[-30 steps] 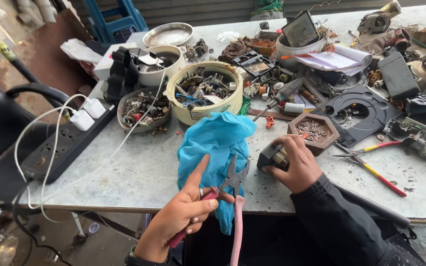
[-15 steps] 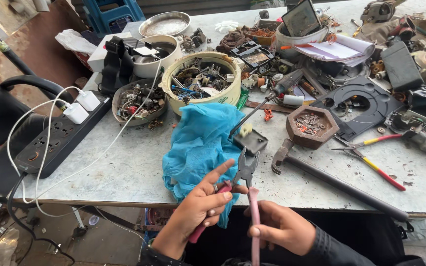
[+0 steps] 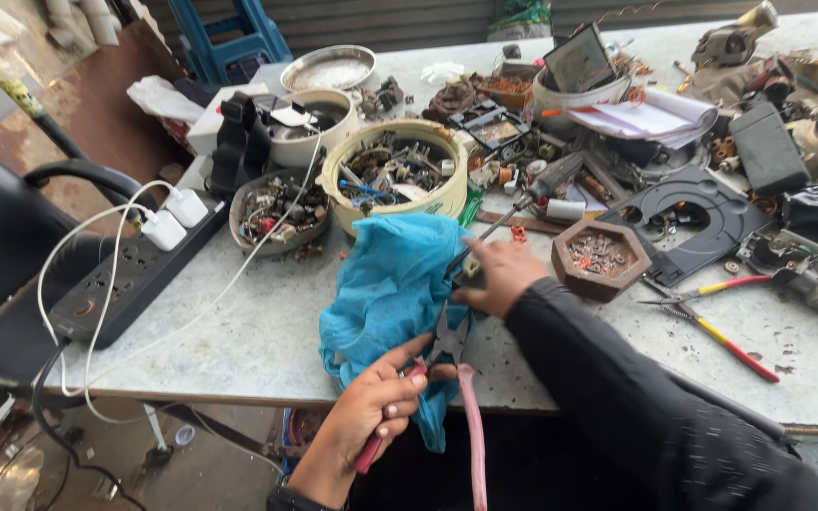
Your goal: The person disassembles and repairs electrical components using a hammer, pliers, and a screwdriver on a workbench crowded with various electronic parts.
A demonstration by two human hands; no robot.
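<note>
— Since half a second ago the right hand has come up from the near edge of the worktop and now lies on the far side of the blue cloth. What's nearest?

— Left hand, closed around one pink handle of the pliers; the other handle hangs free over the edge, and the pliers' head rests against the cloth.

— And the right?

— Fingers curled over a small dark part at the cloth's edge, just beside a screwdriver lying slantwise. Whether it grips the part, I can't tell.

— Farther out?

— Right of that hand, a hexagonal tray of small bits. Beyond the cloth, a cream bowl of scrap parts; left, a black power strip with white chargers.
</note>
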